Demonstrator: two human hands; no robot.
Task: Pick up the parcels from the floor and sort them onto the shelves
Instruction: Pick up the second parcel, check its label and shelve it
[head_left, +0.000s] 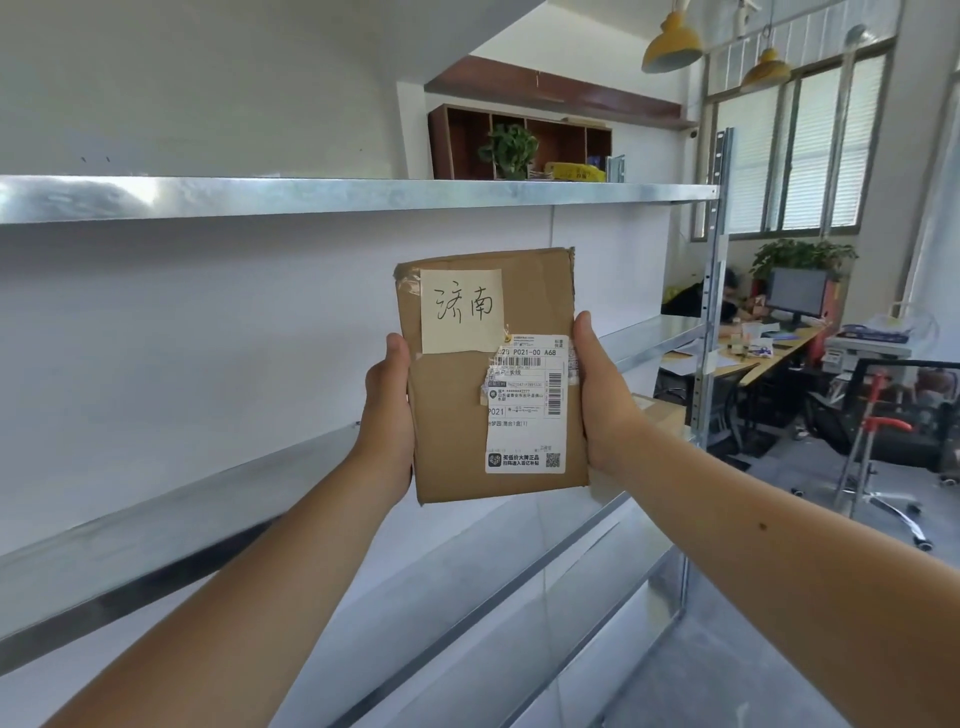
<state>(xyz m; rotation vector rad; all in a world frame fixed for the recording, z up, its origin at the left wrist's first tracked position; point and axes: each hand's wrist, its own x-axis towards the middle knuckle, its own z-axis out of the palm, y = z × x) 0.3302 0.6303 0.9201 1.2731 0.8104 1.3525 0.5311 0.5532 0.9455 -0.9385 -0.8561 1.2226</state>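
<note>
Both hands, left hand (388, 410) and right hand (602, 395), grip the parcel (452, 405) upright by its long edges, in front of the shelves (311, 200).

A brown wall cabinet (566, 137) with open compartments hangs high at the back, a potted plant (509, 150) in front of it. Two yellow pendant lamps (671, 44) hang near the window (810, 156). Below, a desk (779, 356) carries a monitor (797, 293) and scattered papers, with leafy plants (800, 253) behind it and a black chair (904, 410) nearby.
</note>
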